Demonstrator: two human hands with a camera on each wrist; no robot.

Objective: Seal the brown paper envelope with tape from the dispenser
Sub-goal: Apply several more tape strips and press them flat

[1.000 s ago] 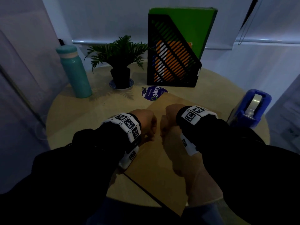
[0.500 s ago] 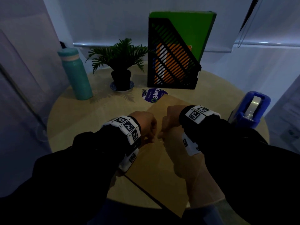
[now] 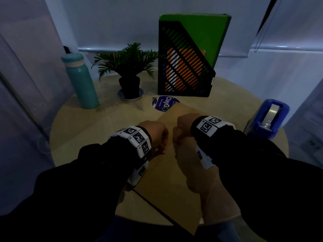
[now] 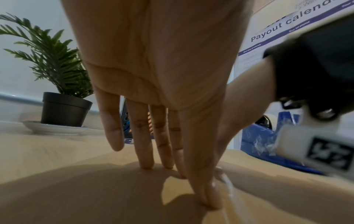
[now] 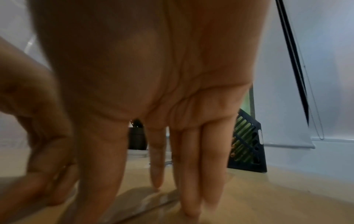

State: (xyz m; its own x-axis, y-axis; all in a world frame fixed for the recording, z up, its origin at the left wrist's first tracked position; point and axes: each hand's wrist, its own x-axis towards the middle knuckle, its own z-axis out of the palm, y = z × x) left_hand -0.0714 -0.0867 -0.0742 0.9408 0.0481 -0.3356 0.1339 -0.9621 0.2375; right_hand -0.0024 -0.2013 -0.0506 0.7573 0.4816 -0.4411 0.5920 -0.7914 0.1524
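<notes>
Both hands on the brown envelope (image 3: 167, 172), left of the blue dispenser (image 3: 267, 119): left hand (image 3: 157, 135) and right hand (image 3: 181, 130) close together, fingers (image 4: 145, 144) straight, pressing a clear tape strip (image 4: 228, 186) down, probably to bond it.

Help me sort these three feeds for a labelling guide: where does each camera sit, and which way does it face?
Head: worn on the head, looks down over both sleeves at the left hand and right hand on the envelope.
Left wrist: looks along the left palm to fingertips pressing the envelope, the tape strip beside them.
Right wrist: looks along the right palm; the left hand shows at its edge.
Shared: potted plant, tape dispenser.
</notes>
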